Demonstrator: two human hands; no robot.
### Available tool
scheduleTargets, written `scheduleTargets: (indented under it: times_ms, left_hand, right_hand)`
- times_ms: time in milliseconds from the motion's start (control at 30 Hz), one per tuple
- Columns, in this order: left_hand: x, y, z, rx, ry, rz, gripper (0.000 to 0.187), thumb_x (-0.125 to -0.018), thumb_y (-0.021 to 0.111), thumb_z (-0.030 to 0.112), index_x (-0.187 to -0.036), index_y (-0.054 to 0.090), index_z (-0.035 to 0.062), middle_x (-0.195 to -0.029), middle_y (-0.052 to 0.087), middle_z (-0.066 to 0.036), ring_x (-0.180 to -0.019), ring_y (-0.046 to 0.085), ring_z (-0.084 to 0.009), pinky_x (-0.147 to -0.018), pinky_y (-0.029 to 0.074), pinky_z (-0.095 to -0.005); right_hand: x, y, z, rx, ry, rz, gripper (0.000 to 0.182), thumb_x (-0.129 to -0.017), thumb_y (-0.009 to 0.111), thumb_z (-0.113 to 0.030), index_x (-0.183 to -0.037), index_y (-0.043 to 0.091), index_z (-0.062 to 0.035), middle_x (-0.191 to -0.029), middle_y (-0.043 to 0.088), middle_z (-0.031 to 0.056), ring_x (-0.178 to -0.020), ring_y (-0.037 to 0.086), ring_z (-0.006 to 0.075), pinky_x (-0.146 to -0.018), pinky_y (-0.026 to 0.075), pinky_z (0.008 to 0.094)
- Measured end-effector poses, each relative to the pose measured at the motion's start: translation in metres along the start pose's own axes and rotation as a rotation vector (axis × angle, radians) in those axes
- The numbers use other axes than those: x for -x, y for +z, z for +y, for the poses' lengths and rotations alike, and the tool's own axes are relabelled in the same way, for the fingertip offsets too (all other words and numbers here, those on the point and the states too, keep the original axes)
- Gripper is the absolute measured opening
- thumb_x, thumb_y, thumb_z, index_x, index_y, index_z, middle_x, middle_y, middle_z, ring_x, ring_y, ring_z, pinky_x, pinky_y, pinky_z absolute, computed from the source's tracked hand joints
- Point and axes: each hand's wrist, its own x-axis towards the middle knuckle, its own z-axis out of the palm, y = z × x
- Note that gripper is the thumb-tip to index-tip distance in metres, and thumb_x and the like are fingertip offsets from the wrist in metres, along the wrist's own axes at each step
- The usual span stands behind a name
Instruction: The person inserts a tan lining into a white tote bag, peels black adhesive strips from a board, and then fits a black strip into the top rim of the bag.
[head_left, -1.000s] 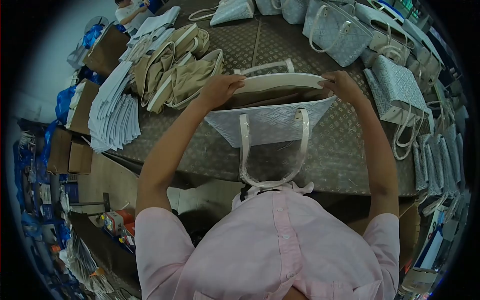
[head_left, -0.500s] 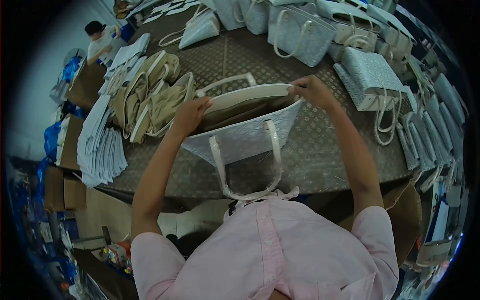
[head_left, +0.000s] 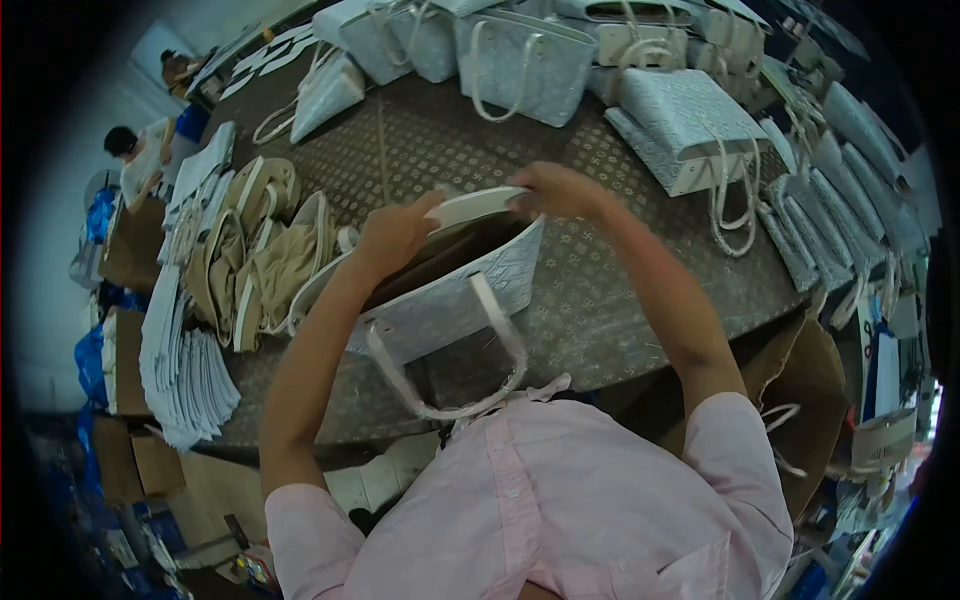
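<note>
A silvery-white quilted handbag [head_left: 440,310] stands open at the top on the patterned table in front of me, its brown lining showing. My left hand [head_left: 398,235] is closed on the far part of the bag's white rim, left of the middle. Farther right, my right hand [head_left: 555,190] pinches the same rim near its right end. One pale handle [head_left: 505,345] hangs on the near side toward my shirt. The far handle is mostly hidden behind my left hand.
Tan lining pouches [head_left: 290,265] and a fanned stack of white pieces [head_left: 185,370] lie left. Finished-looking silvery bags [head_left: 525,65] line the table's far side; another [head_left: 690,120] lies at right, beside flat folded ones [head_left: 825,220]. A person [head_left: 145,165] is at far left.
My hands have come closer together along the bag's far rim, the left one moving inward. The whole view has turned, so the table's items appear shifted left.
</note>
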Motion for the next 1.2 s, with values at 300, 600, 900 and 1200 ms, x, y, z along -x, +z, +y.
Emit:
scheduleTargets:
  times_ms: [300, 600, 900, 1200]
  left_hand:
    - [0.036, -0.015, -0.039, -0.188, 0.017, -0.001, 0.055, -0.082, 0.056, 0.009, -0.134, 0.037, 0.0135, -0.116, 0.054, -0.02, -0.108, 0.051, -0.0328, -0.083, 0.045, -0.0396]
    - [0.153, -0.08, -0.046, 0.277, -0.793, -0.23, 0.026, -0.084, 0.052, 0.024, -0.082, 0.057, -0.0016, -0.066, 0.052, -0.007, -0.056, 0.053, -0.0154, -0.049, 0.043, -0.0342]
    - [0.184, -0.078, -0.036, 0.729, -0.79, -0.281, 0.032, -0.086, 0.053, 0.028, -0.095, 0.059, -0.0027, -0.07, 0.052, -0.004, -0.063, 0.055, -0.0105, -0.055, 0.051, -0.0248]
    - [0.217, -0.042, -0.031, 0.877, -0.742, 0.019, 0.035, -0.086, 0.052, 0.019, -0.115, 0.053, -0.0011, -0.079, 0.056, -0.003, -0.068, 0.053, -0.0084, -0.058, 0.049, -0.0255]
  right_hand:
    - [0.011, -0.014, 0.0, -0.107, 0.436, -0.333, 0.036, -0.085, 0.051, -0.017, -0.108, 0.052, 0.0105, -0.087, 0.063, 0.0247, -0.062, 0.066, 0.0303, -0.055, 0.055, 0.0374]
    - [0.059, -0.001, -0.044, -0.267, 0.421, -0.248, 0.033, -0.085, 0.045, -0.013, -0.106, 0.052, 0.0119, -0.088, 0.062, 0.0207, -0.062, 0.066, 0.0255, -0.052, 0.056, 0.0317]
    - [0.088, 0.022, -0.059, -0.018, 0.596, -0.003, 0.027, -0.082, 0.058, -0.017, -0.087, 0.059, 0.0097, -0.067, 0.063, 0.0143, -0.054, 0.063, 0.0183, -0.045, 0.051, 0.0266]
    - [0.11, 0.044, -0.077, -0.024, 0.649, 0.231, 0.024, -0.079, 0.059, -0.015, -0.077, 0.058, 0.0087, -0.061, 0.061, 0.0129, -0.047, 0.061, 0.0171, -0.04, 0.048, 0.0288]
